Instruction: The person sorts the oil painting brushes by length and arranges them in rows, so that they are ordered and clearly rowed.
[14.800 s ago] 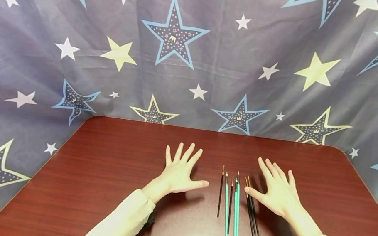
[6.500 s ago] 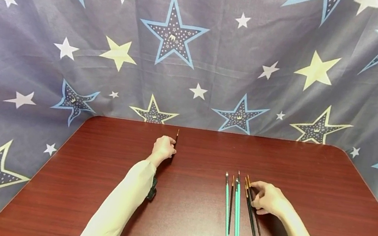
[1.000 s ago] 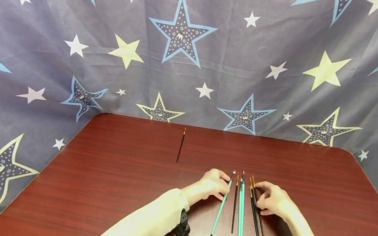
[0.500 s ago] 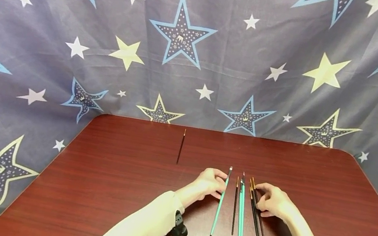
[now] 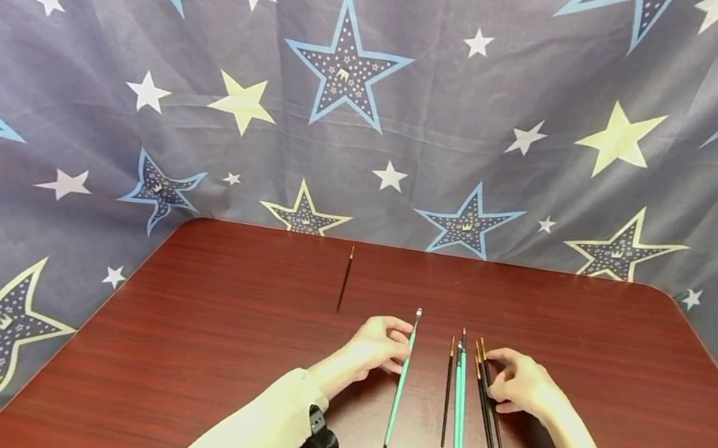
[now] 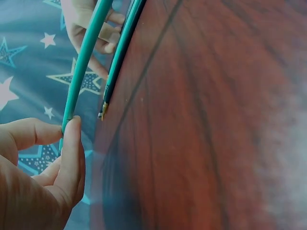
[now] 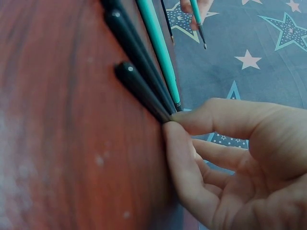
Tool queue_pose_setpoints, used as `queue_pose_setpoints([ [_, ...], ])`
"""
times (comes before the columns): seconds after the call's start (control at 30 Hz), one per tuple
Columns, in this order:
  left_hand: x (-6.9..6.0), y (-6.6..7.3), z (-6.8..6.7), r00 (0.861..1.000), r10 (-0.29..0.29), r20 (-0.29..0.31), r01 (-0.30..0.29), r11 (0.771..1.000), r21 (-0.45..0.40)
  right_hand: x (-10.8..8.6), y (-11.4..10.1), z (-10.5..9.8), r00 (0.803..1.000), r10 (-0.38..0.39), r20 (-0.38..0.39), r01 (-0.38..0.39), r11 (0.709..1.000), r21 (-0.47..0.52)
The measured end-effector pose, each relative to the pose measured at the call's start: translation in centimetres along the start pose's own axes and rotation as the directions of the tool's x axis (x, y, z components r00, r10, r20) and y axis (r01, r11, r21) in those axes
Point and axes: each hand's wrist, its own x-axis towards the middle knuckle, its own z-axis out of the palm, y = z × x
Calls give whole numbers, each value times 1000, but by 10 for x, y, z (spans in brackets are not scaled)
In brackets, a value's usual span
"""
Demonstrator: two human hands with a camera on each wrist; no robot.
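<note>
Your left hand (image 5: 374, 343), at the centre of the head view, pinched a teal brush (image 5: 397, 399) between thumb and fingers, a little below its metal collar. The brush ran nearly upright in the frame, bristles toward the top; you could not tell whether its tail end touched the worktop (image 5: 199, 356). Your right hand (image 5: 521, 382), right of centre, had thumb and fingertip closed on a black brush (image 7: 144, 93), one of a small cluster of black-handled brushes on that side. The two hands were apart, with a thin black brush (image 5: 447, 396) and a pair of teal brushes (image 5: 458, 418) lying between them. Another black brush (image 5: 344, 283) lay by itself in the upper middle of the frame, near the back edge.

The teal brush looked light and stiff, with a slim, smooth handle that could roll or turn in your fingertips, so a light pinch should have been enough. The upper handle, just below the collar, seemed a good place for you to hold it; the bristles looked like the delicate part, best left untouched. The black brushes looked thinner, and probably called for a finer pinch.

You had no container in view; the loose brushes lay directly on the worktop.
</note>
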Motion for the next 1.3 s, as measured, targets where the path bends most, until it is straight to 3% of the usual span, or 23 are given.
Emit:
queue_pose_setpoints([
  [0.47,-18,-2,-35,1000,1,-31,-1,1000,-2,-1,1,-1,1000,10,5,-10,1000,12],
  [0.67,-28,5,-46,999,-4,-35,3,1000,-5,-1,2,0,1000,-3,6,3,1000,16],
  [0.87,-26,-7,-59,997,-16,-78,19,999,39,0,0,2,1000,1,5,-1,1000,23],
  [1.3,-37,-12,-82,987,-44,-157,59,994,94,0,1,-1,1000,7,5,-7,1000,18],
])
